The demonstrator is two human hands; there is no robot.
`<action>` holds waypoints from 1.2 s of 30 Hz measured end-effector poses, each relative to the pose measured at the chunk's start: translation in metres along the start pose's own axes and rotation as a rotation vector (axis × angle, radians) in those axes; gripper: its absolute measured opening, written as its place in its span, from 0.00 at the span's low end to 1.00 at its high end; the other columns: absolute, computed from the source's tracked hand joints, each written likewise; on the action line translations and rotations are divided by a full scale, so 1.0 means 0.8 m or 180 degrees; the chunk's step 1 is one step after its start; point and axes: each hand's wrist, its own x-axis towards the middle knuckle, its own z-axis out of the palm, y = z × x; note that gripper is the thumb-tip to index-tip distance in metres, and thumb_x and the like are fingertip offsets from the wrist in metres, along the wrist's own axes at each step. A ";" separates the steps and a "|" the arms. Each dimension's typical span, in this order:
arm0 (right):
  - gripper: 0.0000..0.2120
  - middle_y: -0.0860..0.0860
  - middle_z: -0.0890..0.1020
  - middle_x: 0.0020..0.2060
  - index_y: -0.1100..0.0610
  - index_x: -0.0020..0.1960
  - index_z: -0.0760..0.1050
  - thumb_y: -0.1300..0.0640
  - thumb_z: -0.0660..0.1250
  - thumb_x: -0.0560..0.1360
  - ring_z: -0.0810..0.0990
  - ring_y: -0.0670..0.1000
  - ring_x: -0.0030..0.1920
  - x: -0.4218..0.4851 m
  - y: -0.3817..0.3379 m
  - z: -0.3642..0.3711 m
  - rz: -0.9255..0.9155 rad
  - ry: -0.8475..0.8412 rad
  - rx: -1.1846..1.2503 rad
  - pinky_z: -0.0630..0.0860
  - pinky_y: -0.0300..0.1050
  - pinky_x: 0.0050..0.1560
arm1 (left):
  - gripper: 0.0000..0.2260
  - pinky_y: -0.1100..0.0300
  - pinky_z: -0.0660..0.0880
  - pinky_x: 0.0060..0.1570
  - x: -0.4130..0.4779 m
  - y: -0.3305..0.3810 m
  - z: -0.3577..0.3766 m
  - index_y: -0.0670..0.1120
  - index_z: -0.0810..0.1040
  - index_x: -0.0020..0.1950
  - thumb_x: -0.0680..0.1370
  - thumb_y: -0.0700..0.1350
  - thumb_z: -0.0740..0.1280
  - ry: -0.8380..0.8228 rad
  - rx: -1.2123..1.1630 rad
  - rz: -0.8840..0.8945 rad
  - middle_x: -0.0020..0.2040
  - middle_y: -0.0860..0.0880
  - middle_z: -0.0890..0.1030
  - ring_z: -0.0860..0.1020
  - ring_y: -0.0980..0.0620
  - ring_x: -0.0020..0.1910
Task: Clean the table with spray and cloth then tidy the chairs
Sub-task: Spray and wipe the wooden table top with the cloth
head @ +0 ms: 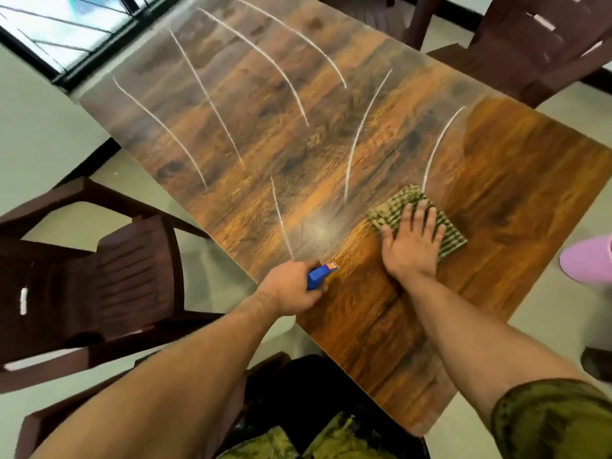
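1. A brown chair [126,260] is standing pulled out at the near left of the table [364,326]. It is waiting for the tidying step, so it is best left alone for now.
2. The left hand [288,286] is curling its fingers round the blue spray bottle [319,276] at the table's near left edge. The nozzle is pointing across the top, and a pale puff of mist [318,226] is hanging just beyond it. Short bursts aimed onto the wood ahead of the cloth should be serving best.
3. The right hand [412,240] is pressing flat on the green striped cloth [455,240], fingers straight and spread. The cloth is lying on the table just right of the mist. Overlapping strokes under the whole palm, working through the wet patch toward the far end, should be avoiding streaks.
4. More brown chairs [536,44] are standing at the far right — also for later.
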 end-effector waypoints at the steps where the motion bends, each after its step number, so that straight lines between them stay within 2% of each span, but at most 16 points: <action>1: 0.34 0.56 0.43 0.81 0.55 0.82 0.44 0.38 0.44 0.83 0.40 0.59 0.81 -0.012 -0.018 0.002 -0.0129 -0.0068 0.0006 0.40 0.63 0.78 | 0.07 0.51 0.79 0.45 0.004 0.000 -0.008 0.52 0.75 0.51 0.77 0.53 0.69 0.0143 -0.0100 -0.0069 0.40 0.49 0.81 0.80 0.47 0.39; 3: 0.33 0.56 0.40 0.80 0.54 0.82 0.41 0.39 0.43 0.83 0.35 0.59 0.79 -0.047 -0.060 0.014 -0.0936 -0.0335 -0.0188 0.37 0.62 0.78 | 0.08 0.51 0.78 0.44 0.013 -0.004 -0.025 0.50 0.77 0.52 0.76 0.51 0.69 0.0530 -0.0343 -0.0304 0.41 0.47 0.82 0.80 0.45 0.40; 5: 0.33 0.55 0.42 0.80 0.54 0.82 0.46 0.38 0.43 0.83 0.34 0.58 0.78 -0.099 -0.096 0.033 -0.2056 -0.0531 -0.0455 0.37 0.63 0.78 | 0.11 0.52 0.77 0.43 0.026 -0.003 -0.046 0.49 0.77 0.53 0.74 0.52 0.69 0.0903 -0.0499 -0.0379 0.41 0.46 0.82 0.80 0.42 0.39; 7: 0.33 0.53 0.46 0.79 0.54 0.81 0.53 0.37 0.45 0.82 0.38 0.57 0.79 -0.142 -0.109 0.054 -0.3061 -0.0739 -0.0564 0.36 0.61 0.78 | 0.10 0.51 0.77 0.41 0.037 -0.001 -0.064 0.49 0.77 0.53 0.74 0.52 0.69 0.1022 -0.0535 -0.0353 0.39 0.46 0.81 0.79 0.42 0.38; 9: 0.33 0.54 0.51 0.80 0.54 0.80 0.57 0.36 0.48 0.82 0.45 0.57 0.81 -0.147 -0.098 0.061 -0.3558 -0.0770 -0.0599 0.35 0.58 0.78 | 0.08 0.52 0.76 0.41 0.055 0.006 -0.083 0.48 0.77 0.52 0.76 0.50 0.69 0.0970 -0.0439 -0.0251 0.38 0.47 0.80 0.78 0.41 0.37; 11: 0.33 0.53 0.54 0.81 0.52 0.81 0.57 0.35 0.48 0.82 0.47 0.55 0.81 -0.125 -0.080 0.053 -0.3736 -0.0678 -0.0651 0.38 0.57 0.78 | 0.07 0.52 0.76 0.40 0.076 0.011 -0.096 0.48 0.75 0.50 0.76 0.50 0.69 0.0883 -0.0341 -0.0100 0.37 0.47 0.79 0.78 0.41 0.36; 13: 0.33 0.52 0.51 0.81 0.51 0.81 0.53 0.36 0.47 0.82 0.43 0.55 0.81 -0.092 -0.063 0.036 -0.3358 -0.0523 -0.0587 0.38 0.57 0.79 | 0.07 0.54 0.74 0.37 0.094 0.014 -0.102 0.49 0.73 0.48 0.77 0.50 0.69 0.0740 -0.0303 0.0052 0.34 0.48 0.77 0.76 0.43 0.33; 15: 0.33 0.51 0.47 0.82 0.50 0.82 0.49 0.36 0.44 0.82 0.38 0.54 0.81 -0.056 -0.048 0.023 -0.2164 -0.0355 -0.0403 0.38 0.57 0.79 | 0.07 0.57 0.69 0.35 0.109 0.014 -0.106 0.50 0.73 0.47 0.77 0.50 0.70 0.0617 -0.0299 0.0240 0.32 0.51 0.75 0.73 0.47 0.31; 18: 0.33 0.52 0.48 0.82 0.51 0.82 0.49 0.37 0.44 0.81 0.41 0.55 0.81 -0.029 -0.052 0.017 -0.0042 0.0158 -0.0015 0.40 0.58 0.79 | 0.06 0.59 0.66 0.35 0.130 0.009 -0.114 0.51 0.73 0.49 0.77 0.49 0.70 0.0405 -0.0191 0.0563 0.32 0.53 0.74 0.73 0.50 0.31; 20: 0.33 0.54 0.45 0.82 0.53 0.82 0.46 0.38 0.43 0.82 0.40 0.57 0.81 -0.039 -0.090 0.020 0.0603 0.0128 0.0249 0.38 0.59 0.79 | 0.06 0.60 0.65 0.34 0.145 0.001 -0.123 0.51 0.73 0.49 0.77 0.48 0.70 0.0220 -0.0155 0.0745 0.33 0.54 0.74 0.73 0.53 0.31; 22: 0.33 0.55 0.42 0.81 0.54 0.82 0.45 0.38 0.43 0.83 0.36 0.58 0.80 -0.074 -0.130 0.038 0.0089 0.0055 0.0133 0.35 0.60 0.78 | 0.06 0.61 0.64 0.32 0.154 -0.005 -0.133 0.51 0.73 0.49 0.77 0.48 0.70 0.0119 -0.0079 0.0882 0.33 0.55 0.74 0.72 0.54 0.31; 25: 0.32 0.54 0.51 0.81 0.52 0.81 0.54 0.37 0.48 0.82 0.42 0.58 0.81 -0.135 -0.161 0.065 -0.1727 -0.0414 -0.0208 0.39 0.60 0.77 | 0.06 0.60 0.66 0.35 0.159 -0.020 -0.146 0.52 0.72 0.50 0.77 0.48 0.69 -0.0150 0.0069 0.1094 0.35 0.54 0.75 0.73 0.53 0.33; 27: 0.32 0.52 0.51 0.82 0.50 0.81 0.55 0.36 0.51 0.82 0.44 0.55 0.81 -0.138 -0.152 0.066 -0.2105 -0.0440 -0.0374 0.40 0.57 0.78 | 0.07 0.59 0.69 0.40 0.159 -0.023 -0.156 0.53 0.72 0.51 0.77 0.49 0.70 -0.0257 0.0094 0.1241 0.38 0.52 0.77 0.76 0.52 0.36; 29: 0.33 0.51 0.48 0.82 0.49 0.82 0.51 0.35 0.50 0.82 0.41 0.54 0.81 -0.120 -0.138 0.050 -0.1694 -0.0372 -0.0251 0.39 0.56 0.78 | 0.08 0.58 0.71 0.42 0.161 -0.025 -0.163 0.54 0.72 0.51 0.77 0.50 0.70 -0.0396 0.0144 0.1353 0.39 0.52 0.77 0.77 0.50 0.38; 33: 0.34 0.52 0.39 0.81 0.50 0.82 0.40 0.35 0.44 0.82 0.34 0.54 0.80 -0.070 -0.116 0.022 0.0880 -0.0126 0.0360 0.35 0.55 0.79 | 0.09 0.56 0.75 0.42 0.173 -0.027 -0.165 0.56 0.71 0.43 0.76 0.52 0.71 -0.0673 0.0155 0.1460 0.36 0.54 0.76 0.78 0.49 0.38; 36: 0.35 0.54 0.38 0.81 0.53 0.82 0.39 0.36 0.44 0.82 0.36 0.56 0.80 -0.030 -0.111 0.009 0.1815 -0.0033 0.0760 0.37 0.58 0.78 | 0.11 0.56 0.74 0.42 0.183 -0.021 -0.161 0.56 0.70 0.40 0.76 0.54 0.70 -0.0803 0.0148 0.1353 0.34 0.54 0.75 0.76 0.50 0.36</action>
